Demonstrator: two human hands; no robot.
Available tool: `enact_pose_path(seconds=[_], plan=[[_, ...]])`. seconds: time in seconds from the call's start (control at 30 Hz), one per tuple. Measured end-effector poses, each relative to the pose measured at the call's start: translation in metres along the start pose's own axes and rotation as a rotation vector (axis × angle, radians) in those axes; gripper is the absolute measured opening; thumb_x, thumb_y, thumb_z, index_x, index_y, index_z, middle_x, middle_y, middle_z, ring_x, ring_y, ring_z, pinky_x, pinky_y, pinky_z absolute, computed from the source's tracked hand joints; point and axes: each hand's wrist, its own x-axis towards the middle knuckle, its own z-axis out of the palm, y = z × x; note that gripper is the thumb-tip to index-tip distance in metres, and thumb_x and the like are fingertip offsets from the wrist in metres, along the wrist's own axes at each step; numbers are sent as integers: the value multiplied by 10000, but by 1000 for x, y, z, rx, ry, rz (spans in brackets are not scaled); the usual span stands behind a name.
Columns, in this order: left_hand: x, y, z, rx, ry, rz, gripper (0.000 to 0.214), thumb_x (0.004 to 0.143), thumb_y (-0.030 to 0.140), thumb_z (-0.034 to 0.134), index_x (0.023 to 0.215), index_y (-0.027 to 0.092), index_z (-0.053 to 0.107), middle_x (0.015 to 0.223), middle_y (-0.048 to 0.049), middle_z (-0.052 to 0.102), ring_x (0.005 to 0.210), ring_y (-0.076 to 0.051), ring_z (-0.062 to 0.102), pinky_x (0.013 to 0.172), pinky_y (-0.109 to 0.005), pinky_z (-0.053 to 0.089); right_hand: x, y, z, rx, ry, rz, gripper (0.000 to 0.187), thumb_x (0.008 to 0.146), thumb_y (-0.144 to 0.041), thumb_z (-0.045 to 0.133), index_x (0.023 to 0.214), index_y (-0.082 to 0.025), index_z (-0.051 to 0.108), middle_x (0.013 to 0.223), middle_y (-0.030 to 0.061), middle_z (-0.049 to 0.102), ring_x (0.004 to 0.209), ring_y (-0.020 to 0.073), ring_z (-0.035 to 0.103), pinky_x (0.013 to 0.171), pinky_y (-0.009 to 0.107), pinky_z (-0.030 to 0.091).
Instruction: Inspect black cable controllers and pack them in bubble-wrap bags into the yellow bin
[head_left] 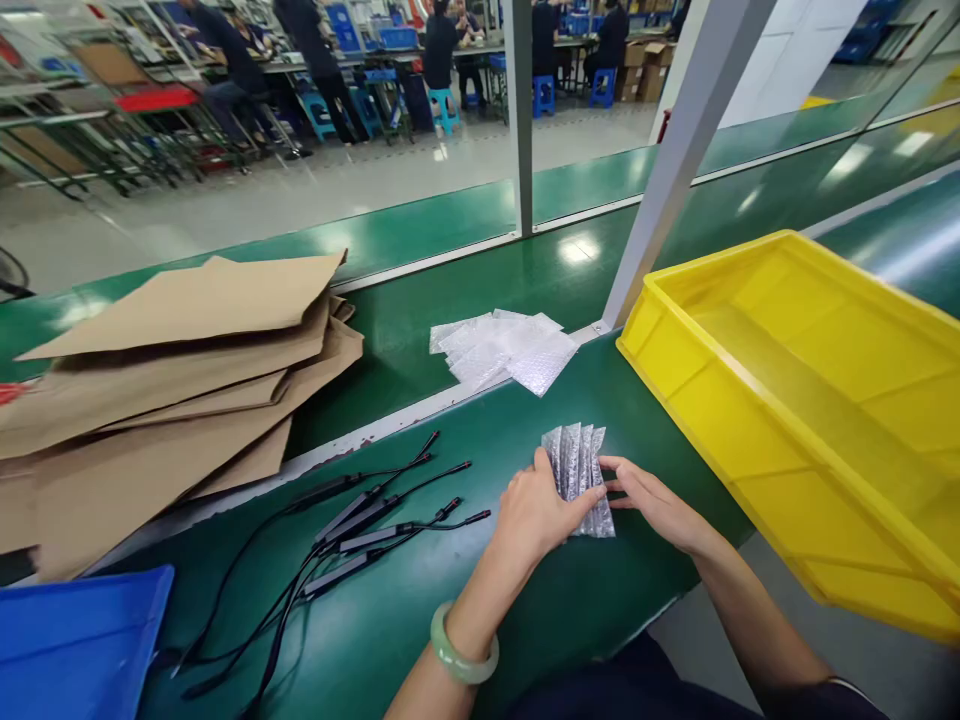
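Several silvery bubble-wrap bags [571, 462] stand on edge side by side in a short row on the green bench. My left hand [534, 508] grips the row from the left, its thumb laid across the front; some fingers are hidden behind the bags. At the right end, my right hand [654, 502] has its fingers stretched out and slightly apart, the tips touching the outermost bag. What the bags contain cannot be made out. Left of my hands lie several black cables [352, 520] with connector ends and slim box-shaped sections.
Flat clear bubble-wrap bags [502, 348] lie fanned beyond my hands. Cardboard sheets [202, 300] are piled at the left, above a blue tray [82, 640]. A large yellow bin [720, 390] stands at the right. Metal posts [521, 120] rise behind; people sit and stand farther off.
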Motion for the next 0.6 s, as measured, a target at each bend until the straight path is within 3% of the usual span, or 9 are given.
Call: enact_pose_path(seconds=[0.1,0.3,0.47,0.6], plan=[[5,14,5,284,9,-34,824,662,613,645,1263,89,436,1144,-195,559,1037,-366,543,779,-408,462,4,0,3,92,-71,31,657,875,-723,346,1247,-207,510,1280,131,523,1105,290,558,908,458,506],[11,16,34,527,193,-21,694,645,364,751,1201,69,459,1089,-163,539,985,-304,539,825,-429,474,4,8,5,11,-81,-57,571,906,-672,363,1217,-227,541,1255,110,546,1148,291,524,1001,487,425],[15,8,32,497,184,53,649,679,204,673,1252,58,404,1072,-169,552,984,-312,546,807,-415,475,6,6,-5,-120,-33,-92,519,926,-626,368,1163,-216,581,1220,107,581,1154,286,519,1020,475,404],[1,2,11,242,112,81,668,668,243,636,1271,104,385,1160,-171,547,1062,-338,530,886,-453,449,4,6,-16,-208,55,-94,501,898,-625,414,1136,-223,596,1198,101,606,1139,289,537,1016,454,412]])
